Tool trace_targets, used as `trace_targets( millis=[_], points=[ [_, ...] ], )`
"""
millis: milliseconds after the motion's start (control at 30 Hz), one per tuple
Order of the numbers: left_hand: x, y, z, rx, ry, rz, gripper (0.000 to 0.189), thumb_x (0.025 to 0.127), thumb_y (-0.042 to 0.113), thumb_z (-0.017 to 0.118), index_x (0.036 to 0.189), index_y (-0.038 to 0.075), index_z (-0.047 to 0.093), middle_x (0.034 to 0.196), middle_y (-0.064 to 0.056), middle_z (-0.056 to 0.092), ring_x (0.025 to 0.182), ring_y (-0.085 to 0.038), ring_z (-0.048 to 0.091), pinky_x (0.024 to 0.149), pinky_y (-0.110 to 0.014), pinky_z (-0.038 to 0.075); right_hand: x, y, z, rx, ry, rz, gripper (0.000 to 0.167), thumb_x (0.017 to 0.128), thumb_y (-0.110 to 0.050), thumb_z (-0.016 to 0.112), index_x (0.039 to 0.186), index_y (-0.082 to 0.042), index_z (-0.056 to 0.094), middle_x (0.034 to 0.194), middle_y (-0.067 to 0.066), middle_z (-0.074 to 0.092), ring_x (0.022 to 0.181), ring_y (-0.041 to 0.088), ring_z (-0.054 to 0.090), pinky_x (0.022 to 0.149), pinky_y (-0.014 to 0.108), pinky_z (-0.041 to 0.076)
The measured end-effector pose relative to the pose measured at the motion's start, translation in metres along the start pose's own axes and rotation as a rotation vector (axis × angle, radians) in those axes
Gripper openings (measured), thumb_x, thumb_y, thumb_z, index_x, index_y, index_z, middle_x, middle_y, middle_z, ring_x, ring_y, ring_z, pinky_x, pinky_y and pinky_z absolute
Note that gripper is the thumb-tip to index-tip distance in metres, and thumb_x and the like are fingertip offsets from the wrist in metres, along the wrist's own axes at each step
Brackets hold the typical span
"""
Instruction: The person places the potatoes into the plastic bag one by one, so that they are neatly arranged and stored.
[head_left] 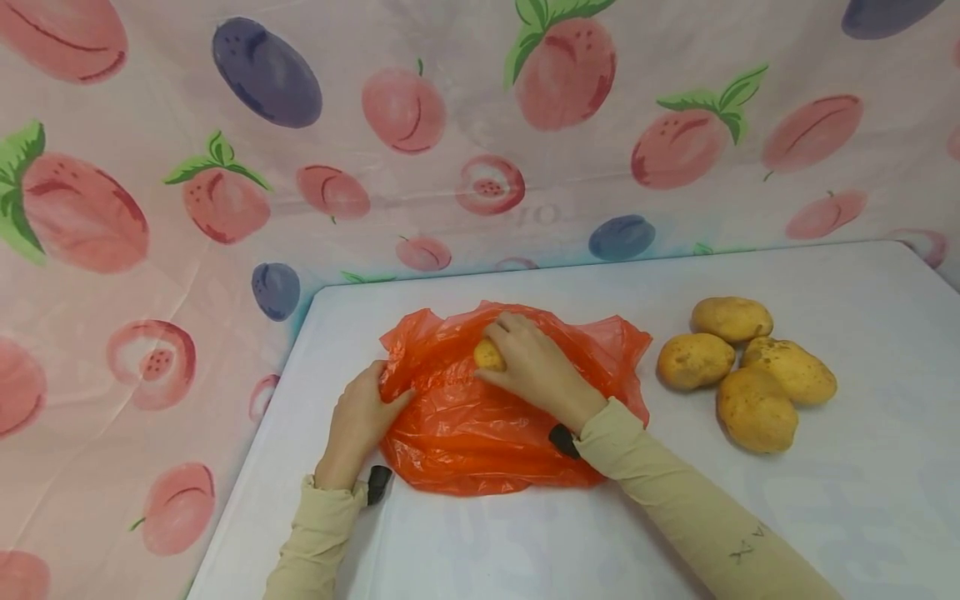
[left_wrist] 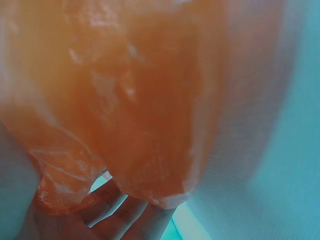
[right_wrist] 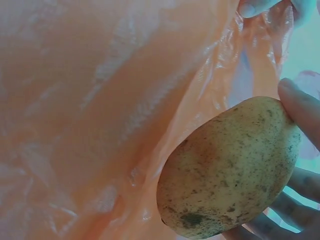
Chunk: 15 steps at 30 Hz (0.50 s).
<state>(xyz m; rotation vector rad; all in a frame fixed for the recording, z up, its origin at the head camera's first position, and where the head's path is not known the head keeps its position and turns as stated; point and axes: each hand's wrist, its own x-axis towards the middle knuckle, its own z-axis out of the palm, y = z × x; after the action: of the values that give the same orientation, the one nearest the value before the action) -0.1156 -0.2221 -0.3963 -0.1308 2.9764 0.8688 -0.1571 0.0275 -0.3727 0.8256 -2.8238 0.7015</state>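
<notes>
A red plastic bag (head_left: pixel 480 425) lies spread on the white table, thin and crinkled. My left hand (head_left: pixel 366 417) holds its left edge, thumb over the plastic; in the left wrist view the fingers (left_wrist: pixel 107 212) show partly behind the bag. Above the bag's middle, my right hand (head_left: pixel 536 362) grips a potato (head_left: pixel 489 356) by its end. Up close in the right wrist view, that potato (right_wrist: pixel 232 167) is yellow-brown with dark specks, between the thumb and the curled fingers, right beside the bag film (right_wrist: pixel 100 125). Several other potatoes (head_left: pixel 757 410) sit together right of the bag.
The white table (head_left: pixel 885 500) runs up to a fruit-patterned cloth (head_left: pixel 420 183) hanging behind it and along the left. A black wrist piece (head_left: pixel 378 483) sticks out below the left hand, and another (head_left: pixel 564 442) below the right.
</notes>
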Motion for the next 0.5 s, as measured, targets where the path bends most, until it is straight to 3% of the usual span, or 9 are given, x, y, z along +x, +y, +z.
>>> trace_targets(
  millis=[200, 500],
  points=[
    [0.000, 0.000, 0.000, -0.003, -0.004, -0.010, 0.056, 0.090, 0.028, 0.073, 0.137, 0.007, 0.050, 0.126, -0.013, 0.064, 0.105, -0.029, 0.061, 0.095, -0.050, 0.054, 0.002, 0.001, 0.005, -0.001, 0.005, 0.010, 0.052, 0.083, -0.041, 0.080, 0.118, -0.006, 0.062, 0.113, 0.007, 0.059, 0.097, 0.021, 0.054, 0.089, 0.035, 0.056],
    [0.001, 0.001, 0.000, 0.005, -0.017, -0.014, 0.059, 0.090, 0.028, 0.073, 0.139, 0.006, 0.048, 0.129, -0.013, 0.062, 0.108, -0.030, 0.060, 0.096, -0.051, 0.053, 0.004, 0.005, 0.012, -0.012, 0.019, 0.007, 0.050, 0.082, -0.039, 0.081, 0.114, -0.005, 0.063, 0.104, 0.006, 0.056, 0.089, 0.020, 0.051, 0.078, 0.031, 0.054]
  ],
)
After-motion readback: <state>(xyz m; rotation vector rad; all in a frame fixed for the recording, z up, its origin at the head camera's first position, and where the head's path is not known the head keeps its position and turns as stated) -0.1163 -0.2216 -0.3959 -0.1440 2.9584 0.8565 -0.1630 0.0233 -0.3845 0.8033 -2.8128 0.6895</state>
